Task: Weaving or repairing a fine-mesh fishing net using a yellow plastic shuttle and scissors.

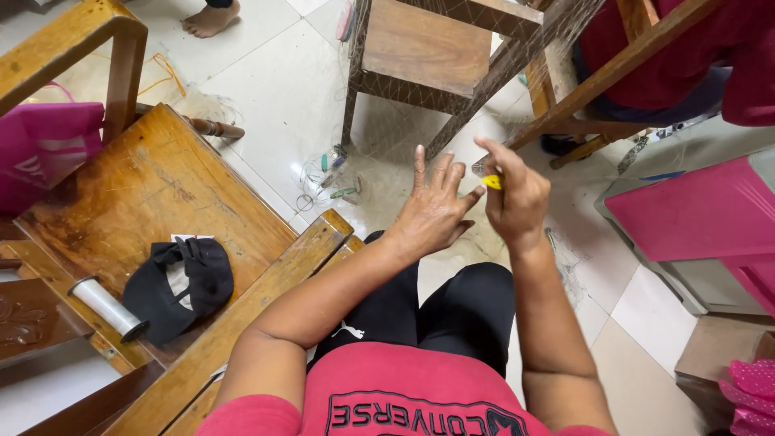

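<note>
Head view, looking down at both hands over the person's knees. Right hand (517, 198) raised, fingers pinched shut on a small yellow tool (492, 182), possibly a netting needle; only its tip shows between thumb and forefinger, so its shape cannot be confirmed. Left hand (432, 211) just beside the right, not touching it, fingers spread wide and straight, palm away from the camera; whether fine strands run across the fingers cannot be told at this resolution. Thing in work: a fine mesh net (452, 89), draped from the wooden stool (424, 48) and slanted chair frame (581, 93) down toward the hands and onto the white tiled floor (274, 89). Judgement on handling: net looks very light, limp, easily snagged and tangled; best taken by a few meshes between fingertips and kept taut, not bunched. The tool looks light, rigid and smooth; a pinch near its middle suits it. Elsewhere: wooden bench (153, 194) at left carrying a black cap (182, 282) and a spool of clear line (105, 307); pink cabinet (702, 214) at right; another person's bare foot (211, 18) at top.
</note>
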